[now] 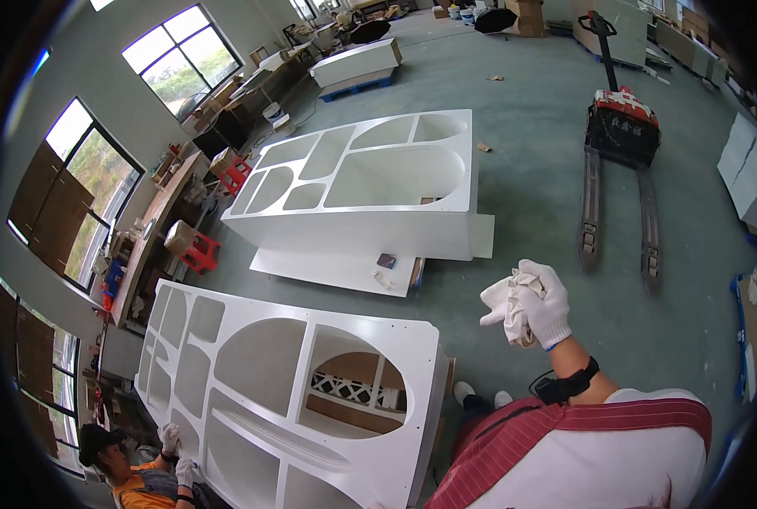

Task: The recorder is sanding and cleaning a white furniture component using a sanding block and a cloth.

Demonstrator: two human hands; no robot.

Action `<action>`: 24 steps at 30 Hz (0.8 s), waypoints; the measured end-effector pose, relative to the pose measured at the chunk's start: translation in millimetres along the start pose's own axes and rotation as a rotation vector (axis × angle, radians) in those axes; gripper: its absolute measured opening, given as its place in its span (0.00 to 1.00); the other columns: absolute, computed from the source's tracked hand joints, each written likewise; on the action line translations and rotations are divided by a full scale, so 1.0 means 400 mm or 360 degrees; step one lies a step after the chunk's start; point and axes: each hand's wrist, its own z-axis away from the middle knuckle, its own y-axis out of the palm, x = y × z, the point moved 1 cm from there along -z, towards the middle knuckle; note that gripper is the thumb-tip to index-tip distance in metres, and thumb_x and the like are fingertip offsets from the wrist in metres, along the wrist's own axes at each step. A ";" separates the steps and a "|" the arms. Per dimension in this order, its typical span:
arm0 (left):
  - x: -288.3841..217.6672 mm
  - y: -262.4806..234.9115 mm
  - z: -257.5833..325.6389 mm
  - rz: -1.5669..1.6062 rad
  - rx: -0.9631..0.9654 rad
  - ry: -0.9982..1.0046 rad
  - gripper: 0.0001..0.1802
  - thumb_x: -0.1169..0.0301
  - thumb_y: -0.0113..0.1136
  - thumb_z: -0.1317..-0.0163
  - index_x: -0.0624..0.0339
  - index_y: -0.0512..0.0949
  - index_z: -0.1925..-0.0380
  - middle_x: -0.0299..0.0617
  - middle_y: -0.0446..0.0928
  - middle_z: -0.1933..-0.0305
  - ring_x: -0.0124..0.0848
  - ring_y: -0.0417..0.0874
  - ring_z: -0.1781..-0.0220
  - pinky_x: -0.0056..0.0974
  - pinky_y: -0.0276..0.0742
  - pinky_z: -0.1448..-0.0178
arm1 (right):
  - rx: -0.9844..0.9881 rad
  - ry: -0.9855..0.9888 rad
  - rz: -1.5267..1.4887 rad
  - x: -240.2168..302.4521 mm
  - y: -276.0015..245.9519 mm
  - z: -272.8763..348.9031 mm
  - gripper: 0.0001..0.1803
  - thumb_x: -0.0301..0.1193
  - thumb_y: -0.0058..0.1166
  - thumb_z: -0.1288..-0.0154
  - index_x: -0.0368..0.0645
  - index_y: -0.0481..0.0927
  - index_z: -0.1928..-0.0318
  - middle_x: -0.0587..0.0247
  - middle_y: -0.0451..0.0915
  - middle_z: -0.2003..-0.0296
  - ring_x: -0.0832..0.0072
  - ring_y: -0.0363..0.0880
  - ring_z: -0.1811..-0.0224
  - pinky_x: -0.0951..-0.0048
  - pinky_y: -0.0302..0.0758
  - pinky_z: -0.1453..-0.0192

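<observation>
My right hand (549, 304) wears a white knitted glove and is raised over the floor. Its fingers are closed on a crumpled off-white cloth (513, 327), whose folds hang below the grip. A black band with a small device (568, 386) circles my right wrist. I cannot see my left hand. To the left of my feet lies a large white cabinet frame (311, 316) with round-edged openings. Brown board and a black-and-white lattice strip (353, 392) show through its largest opening.
A second white cabinet frame (353, 225) lies beyond, above a white panel (328, 270). A co-worker (128, 471) in white gloves is at the near frame's left end. A pallet truck (620, 127) stands right, forks toward me. Red stools (199, 254) and a workbench (154, 208) line the left wall.
</observation>
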 end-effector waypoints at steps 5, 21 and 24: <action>0.021 0.074 -0.016 0.0231 -0.0487 0.0085 0.56 0.33 0.71 0.53 0.48 0.72 0.25 0.51 0.74 0.26 0.50 0.71 0.22 0.54 0.69 0.21 | -0.0117 -0.0043 -0.0689 0.213 0.013 -0.070 0.23 0.18 0.57 0.35 0.36 0.80 0.39 0.57 0.82 0.43 0.69 0.83 0.41 0.65 0.81 0.34; 0.030 0.138 -0.030 0.0243 -0.0599 0.0161 0.51 0.38 0.70 0.50 0.48 0.73 0.26 0.53 0.76 0.28 0.52 0.73 0.24 0.55 0.70 0.22 | 0.0662 0.0278 -0.1376 0.384 0.101 -0.013 0.25 0.17 0.59 0.34 0.38 0.80 0.36 0.58 0.84 0.47 0.73 0.84 0.45 0.67 0.83 0.39; 0.041 0.150 -0.025 0.0164 -0.0624 0.0192 0.52 0.37 0.71 0.51 0.47 0.73 0.26 0.54 0.75 0.27 0.52 0.71 0.22 0.54 0.70 0.21 | 0.0535 -0.0092 -0.1560 0.400 0.100 -0.040 0.25 0.18 0.60 0.33 0.38 0.80 0.36 0.57 0.84 0.45 0.72 0.85 0.44 0.66 0.84 0.40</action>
